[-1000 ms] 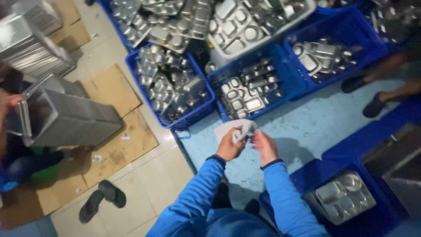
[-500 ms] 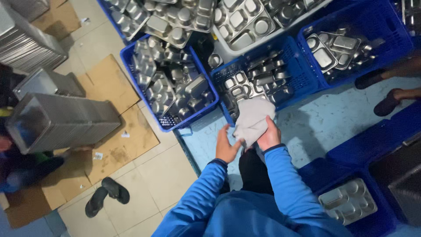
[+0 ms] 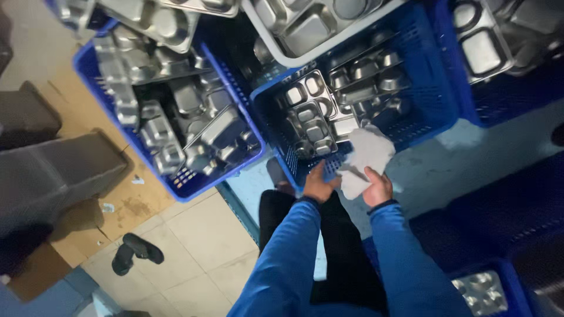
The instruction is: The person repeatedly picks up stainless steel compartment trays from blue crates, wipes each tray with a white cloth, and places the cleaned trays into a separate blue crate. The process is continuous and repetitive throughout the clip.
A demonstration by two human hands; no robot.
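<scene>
Dim, bluish light with soft motion blur throughout — sharpest near the crumpled white cloth [image 3: 367, 158]. Pale glare glints off the compartmented steel trays [image 3: 311, 117]; the corners sink into shadow.

White cloth [image 3: 369, 157] against blue sleeves [image 3: 294, 252]. Bright blue crates [image 3: 437, 88] with lattice-patterned walls, full of silver-grey steel trays [image 3: 311, 114]. Pale blue floor [image 3: 470, 164], beige tiles [image 3: 200, 235], brown cardboard [image 3: 126, 205], black sandals [image 3: 136, 252].
</scene>
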